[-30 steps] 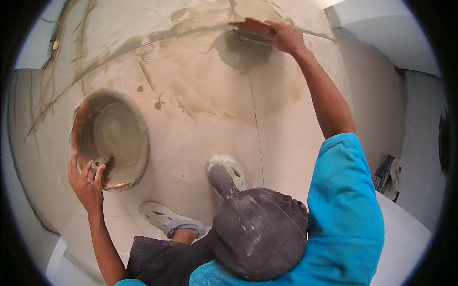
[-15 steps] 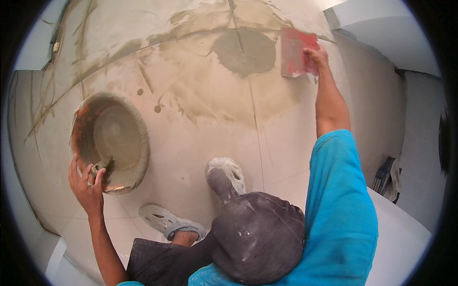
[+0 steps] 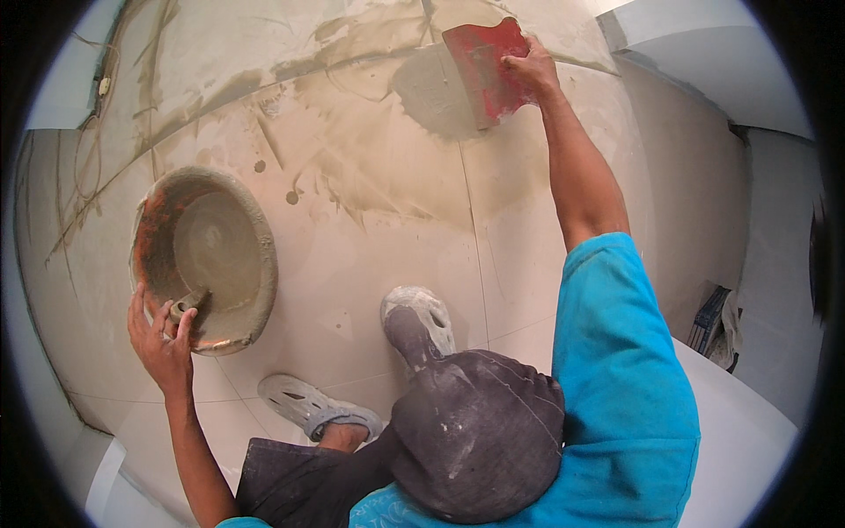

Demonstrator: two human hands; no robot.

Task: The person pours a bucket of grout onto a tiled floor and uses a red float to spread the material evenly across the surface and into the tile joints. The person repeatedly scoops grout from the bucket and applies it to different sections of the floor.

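Far right on the tiled floor [image 3: 370,264], the right hand [image 3: 528,69] grips a stiff, light red trowel [image 3: 482,66] by its edge over wet mortar [image 3: 436,92], while the left hand [image 3: 163,339] clasps the heavy-looking mortar pan [image 3: 207,255] at its near rim.

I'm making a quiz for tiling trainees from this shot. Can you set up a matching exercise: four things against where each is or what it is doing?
Things:
1. red float
2. mortar basin
3. right hand
4. grey shoe

Places or states:
A. flat on the tiles beside the bent knee
B. gripped at its near rim by the left hand
C. held over a grey mortar patch
D. holds the float's edge, arm stretched out

Pairs: 1-C, 2-B, 3-D, 4-A
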